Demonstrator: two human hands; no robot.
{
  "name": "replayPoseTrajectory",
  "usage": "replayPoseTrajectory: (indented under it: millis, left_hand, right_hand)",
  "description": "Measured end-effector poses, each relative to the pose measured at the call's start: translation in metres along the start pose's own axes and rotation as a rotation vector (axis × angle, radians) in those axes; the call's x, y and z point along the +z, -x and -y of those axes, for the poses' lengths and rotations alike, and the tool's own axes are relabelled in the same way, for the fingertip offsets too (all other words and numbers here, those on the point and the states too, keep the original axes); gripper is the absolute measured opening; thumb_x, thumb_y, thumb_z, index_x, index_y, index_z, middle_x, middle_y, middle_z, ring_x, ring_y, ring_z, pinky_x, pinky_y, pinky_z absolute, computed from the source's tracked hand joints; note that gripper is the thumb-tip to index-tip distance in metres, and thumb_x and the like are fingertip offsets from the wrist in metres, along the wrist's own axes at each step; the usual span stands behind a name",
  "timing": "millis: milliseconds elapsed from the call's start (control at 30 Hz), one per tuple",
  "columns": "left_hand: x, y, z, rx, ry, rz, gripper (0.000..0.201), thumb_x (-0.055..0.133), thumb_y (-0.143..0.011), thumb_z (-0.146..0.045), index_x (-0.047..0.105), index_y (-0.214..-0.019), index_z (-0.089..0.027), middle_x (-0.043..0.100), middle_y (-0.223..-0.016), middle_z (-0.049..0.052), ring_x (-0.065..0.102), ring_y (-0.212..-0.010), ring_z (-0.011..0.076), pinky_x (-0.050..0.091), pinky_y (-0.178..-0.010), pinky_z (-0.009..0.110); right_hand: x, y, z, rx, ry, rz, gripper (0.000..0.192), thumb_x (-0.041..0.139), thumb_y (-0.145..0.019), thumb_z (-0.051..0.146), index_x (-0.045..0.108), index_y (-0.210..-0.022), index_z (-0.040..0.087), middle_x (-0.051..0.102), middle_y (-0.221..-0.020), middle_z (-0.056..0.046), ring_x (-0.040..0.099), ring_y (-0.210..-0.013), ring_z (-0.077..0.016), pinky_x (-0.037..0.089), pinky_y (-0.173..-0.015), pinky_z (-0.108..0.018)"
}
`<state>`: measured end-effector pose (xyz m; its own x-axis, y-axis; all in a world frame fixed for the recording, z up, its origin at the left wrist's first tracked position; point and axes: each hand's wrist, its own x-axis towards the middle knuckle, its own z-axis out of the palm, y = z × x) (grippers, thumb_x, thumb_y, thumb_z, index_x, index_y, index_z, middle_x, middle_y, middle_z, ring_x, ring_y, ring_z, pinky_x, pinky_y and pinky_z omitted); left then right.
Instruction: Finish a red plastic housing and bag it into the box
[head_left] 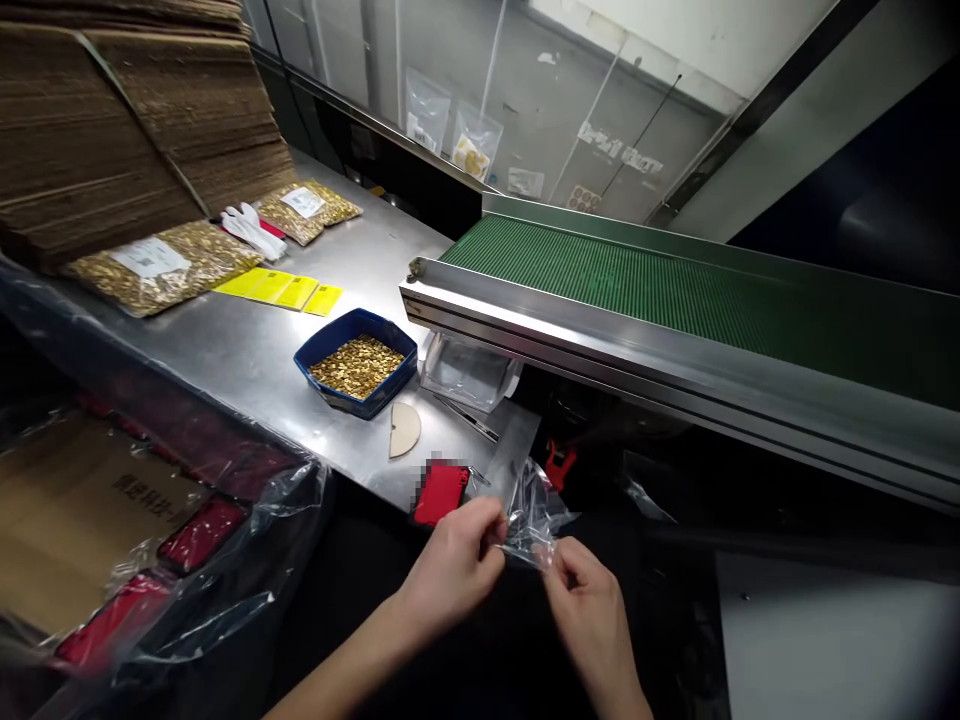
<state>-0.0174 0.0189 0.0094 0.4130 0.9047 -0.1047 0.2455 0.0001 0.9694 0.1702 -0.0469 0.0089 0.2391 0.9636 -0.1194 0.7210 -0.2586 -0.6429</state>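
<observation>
My left hand (455,556) and my right hand (590,607) are both closed, pinching the edge of a clear plastic bag (534,510) between them. The crumpled bag bunches above my fingertips, and I cannot make out anything inside it. Just beyond my left hand, a red phone case (442,492) with black edging lies at the table's front edge, partly blurred out. Near it are a pale half-round disc (406,431) and a slim metal tool (466,418), perhaps tweezers. Farther back sits a blue tray (355,403) holding many small gold-coloured pieces (360,367).
A green conveyor belt (600,280) runs along the right. Beneath its end is a clear plastic container (469,370). Yellow labels (274,288), bags of gold pieces (169,265), a white glove (253,232) and stacked cardboard (135,120) lie behind. A plastic-lined box (97,500) stands left.
</observation>
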Motion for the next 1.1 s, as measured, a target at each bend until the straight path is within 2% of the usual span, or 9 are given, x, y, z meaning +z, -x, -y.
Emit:
replayPoseTrajectory:
  millis: [133, 233, 367, 433, 567, 700, 800, 1000, 1100]
  left_hand:
    - [0.024, -0.002, 0.001, 0.048, -0.077, -0.044, 0.018, 0.054, -0.080, -0.005, 0.053, -0.087, -0.022, 0.055, -0.089, -0.001, 0.050, -0.080, 0.0166, 0.035, -0.070, 0.029]
    - [0.033, -0.009, 0.005, 0.052, -0.101, -0.084, 0.020, 0.059, -0.078, -0.007, 0.047, -0.073, -0.022, 0.054, -0.074, -0.004, 0.049, -0.069, 0.0142, 0.032, -0.062, 0.027]
    - [0.019, -0.018, 0.007, 0.019, -0.145, -0.335, 0.033, 0.051, -0.091, -0.013, 0.031, -0.066, -0.023, 0.039, -0.064, -0.005, 0.039, -0.060, 0.0132, 0.027, -0.059, 0.029]
    - [0.011, -0.017, 0.004, 0.026, -0.165, -0.407, 0.034, 0.048, -0.096, -0.018, 0.029, -0.068, -0.024, 0.036, -0.066, -0.005, 0.038, -0.062, 0.0134, 0.029, -0.061, 0.028]
    - [0.010, -0.001, 0.000, 0.053, -0.222, -0.313, 0.033, 0.050, -0.095, -0.016, 0.032, -0.068, -0.023, 0.041, -0.067, -0.005, 0.040, -0.059, 0.0123, 0.030, -0.058, 0.027]
    - [0.015, 0.022, 0.007, 0.012, -0.341, -0.241, 0.033, 0.055, -0.094, -0.018, 0.038, -0.066, -0.021, 0.044, -0.065, -0.005, 0.040, -0.055, 0.0120, 0.026, -0.056, 0.029]
    - [0.018, 0.031, 0.012, 0.001, -0.431, -0.264, 0.011, 0.062, -0.093, -0.023, 0.054, -0.085, -0.023, 0.058, -0.081, -0.002, 0.055, -0.068, 0.0144, 0.032, -0.060, 0.027]
    - [-0.009, 0.019, 0.016, -0.035, -0.467, -0.453, 0.024, 0.054, -0.096, -0.023, 0.046, -0.074, -0.023, 0.052, -0.069, -0.004, 0.049, -0.061, 0.0141, 0.032, -0.060, 0.028]
    - [-0.027, 0.020, 0.016, -0.033, -0.427, -0.476, 0.023, 0.053, -0.094, -0.022, 0.044, -0.073, -0.023, 0.050, -0.071, -0.004, 0.049, -0.064, 0.0141, 0.035, -0.063, 0.027]
  right_hand:
    - [-0.001, 0.005, 0.012, -0.075, -0.081, 0.069, 0.047, 0.047, -0.102, 0.046, 0.053, -0.063, 0.020, 0.054, -0.066, 0.000, 0.048, -0.061, -0.0148, 0.035, -0.057, -0.025]
    - [-0.006, 0.004, 0.017, -0.073, -0.025, 0.121, 0.050, 0.045, -0.103, 0.050, 0.056, -0.064, 0.021, 0.059, -0.063, -0.002, 0.052, -0.060, -0.0165, 0.034, -0.056, -0.026]
    - [-0.013, -0.001, 0.014, 0.218, 0.457, 0.037, 0.046, 0.047, -0.100, 0.050, 0.051, -0.063, 0.024, 0.059, -0.059, -0.003, 0.051, -0.052, -0.0186, 0.023, -0.053, -0.029]
    - [-0.011, -0.003, 0.013, 0.202, 0.555, 0.063, 0.029, 0.050, -0.097, 0.039, 0.053, -0.072, 0.025, 0.067, -0.074, -0.005, 0.058, -0.060, -0.0211, 0.023, -0.053, -0.029]
    - [-0.001, -0.007, 0.018, 0.068, 0.310, 0.151, 0.011, 0.046, -0.096, 0.026, 0.056, -0.100, 0.027, 0.071, -0.090, -0.003, 0.067, -0.074, -0.0224, 0.033, -0.060, -0.028]
    - [0.002, -0.010, 0.028, 0.090, 0.016, 0.072, 0.021, 0.044, -0.102, 0.045, 0.054, -0.101, 0.027, 0.068, -0.080, 0.001, 0.064, -0.069, -0.0209, 0.041, -0.064, -0.028]
    - [0.002, -0.009, 0.034, -0.010, -0.054, 0.135, 0.019, 0.049, -0.100, 0.045, 0.056, -0.097, 0.027, 0.064, -0.079, 0.002, 0.061, -0.067, -0.0182, 0.041, -0.065, -0.026]
    - [0.010, -0.001, 0.029, 0.039, 0.160, 0.295, 0.006, 0.050, -0.097, 0.028, 0.054, -0.101, 0.026, 0.060, -0.068, 0.003, 0.058, -0.060, -0.0191, 0.032, -0.058, -0.027]
    - [0.018, 0.000, 0.027, 0.038, 0.303, 0.275, 0.019, 0.051, -0.090, 0.017, 0.055, -0.107, 0.025, 0.066, -0.079, -0.001, 0.061, -0.066, -0.0208, 0.028, -0.058, -0.027]
